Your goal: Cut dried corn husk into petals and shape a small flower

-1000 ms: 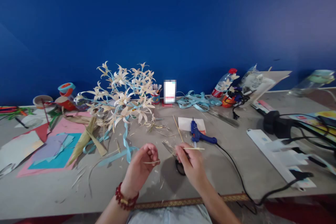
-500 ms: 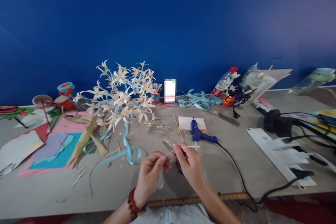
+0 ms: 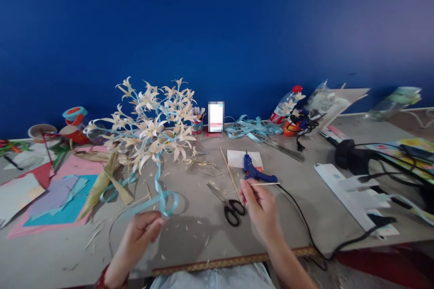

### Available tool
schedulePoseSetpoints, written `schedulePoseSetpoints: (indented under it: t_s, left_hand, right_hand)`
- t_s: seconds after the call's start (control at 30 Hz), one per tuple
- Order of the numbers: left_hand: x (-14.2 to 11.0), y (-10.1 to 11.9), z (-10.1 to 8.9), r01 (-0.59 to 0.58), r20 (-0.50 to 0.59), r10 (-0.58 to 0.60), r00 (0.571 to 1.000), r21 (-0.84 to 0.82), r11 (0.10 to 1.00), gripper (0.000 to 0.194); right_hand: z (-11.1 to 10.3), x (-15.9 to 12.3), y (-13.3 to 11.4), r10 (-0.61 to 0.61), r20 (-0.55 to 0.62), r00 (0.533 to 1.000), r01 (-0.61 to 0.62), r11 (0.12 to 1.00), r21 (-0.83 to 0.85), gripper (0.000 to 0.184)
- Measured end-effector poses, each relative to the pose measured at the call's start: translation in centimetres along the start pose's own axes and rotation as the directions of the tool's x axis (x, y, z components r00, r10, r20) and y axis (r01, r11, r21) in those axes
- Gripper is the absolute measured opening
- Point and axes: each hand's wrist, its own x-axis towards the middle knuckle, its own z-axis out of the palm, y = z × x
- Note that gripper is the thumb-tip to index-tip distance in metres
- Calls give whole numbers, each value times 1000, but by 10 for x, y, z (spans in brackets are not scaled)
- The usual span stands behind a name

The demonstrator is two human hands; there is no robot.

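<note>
My right hand (image 3: 261, 207) is closed on a thin pale stick (image 3: 269, 184), whose free end points right, just below the glue gun (image 3: 256, 170). My left hand (image 3: 140, 235) is pinched shut at the lower left, close to the looped end of a light blue ribbon (image 3: 166, 196); whatever its fingertips hold is too small to make out. Between the hands lie black-handled scissors (image 3: 233, 213), blades pointing up and left. Cream husk-like flowers (image 3: 152, 122) on blue-wrapped stems stand behind the left hand. Another thin stick (image 3: 229, 171) rests left of the glue gun, which lies on a white card (image 3: 233, 158).
At left are coloured paper sheets (image 3: 64, 207) and dried husks (image 3: 100, 187). A bottle (image 3: 283, 108), a blue ribbon heap (image 3: 249, 128) and metal wires (image 3: 286, 151) are at the back. A power strip (image 3: 342, 203) with plugs and the glue gun's black cord (image 3: 301, 221) occupy the right.
My hands, formerly close together over the scissors, have moved apart. The left went left and down towards the ribbon; the right shifted slightly right with the stick. The scissors are now uncovered.
</note>
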Motion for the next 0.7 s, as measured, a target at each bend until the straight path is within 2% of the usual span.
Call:
schedulePoseSetpoints:
  t_s: [0.03, 0.07, 0.1, 0.13, 0.23, 0.3, 0.37, 0.43, 0.5, 0.6, 0.7]
  left_hand:
    - [-1, 3, -8, -7, 76, -4, 997, 149, 989, 33]
    - [-1, 9, -13, -22, 100, -3, 995, 251, 968, 19]
    - [0, 15, -14, -49, 95, 20, 995, 308, 950, 10]
    - [1, 23, -13, -81, 75, 60, 995, 322, 943, 9]
    - [9, 45, 6, -182, 4, 185, 983, 198, 963, 32]
    - [17, 57, 23, -185, -31, 189, 981, 106, 977, 29]
    - [24, 67, 39, -162, 100, 157, 983, 51, 985, 24]
    - [29, 72, 52, -113, 296, 108, 949, 0, 994, 26]
    - [31, 74, 62, -26, 417, 43, 908, -47, 999, 30]
    - [31, 70, 72, 94, 429, -37, 903, -113, 989, 32]
    - [28, 64, 78, 181, 431, -66, 900, -232, 956, 30]
  right_hand:
    - [0, -1, -2, -18, 12, 1000, 18, 1000, -11, 41]
    - [1, -2, -4, -35, 31, 999, 36, 999, -21, 41]
    - [3, -4, -6, -52, 50, 997, 53, 998, -28, 41]
    - [4, -6, -7, -66, 71, 995, 68, 997, -31, 41]
    - [7, -10, -12, -109, 127, 986, 113, 993, -24, 35]
    - [8, -12, -14, -160, 153, 975, 166, 986, -25, 33]
    - [7, -14, -16, -211, 177, 961, 221, 975, -37, 33]
    - [6, -15, -16, -246, 188, 951, 260, 964, -53, 33]
    - [5, -15, -16, -258, 179, 949, 271, 961, -49, 32]
    - [7, -16, -14, -217, 148, 965, 215, 976, 24, 34]
    - [12, -17, -14, -146, 112, 983, 132, 983, 127, 39]
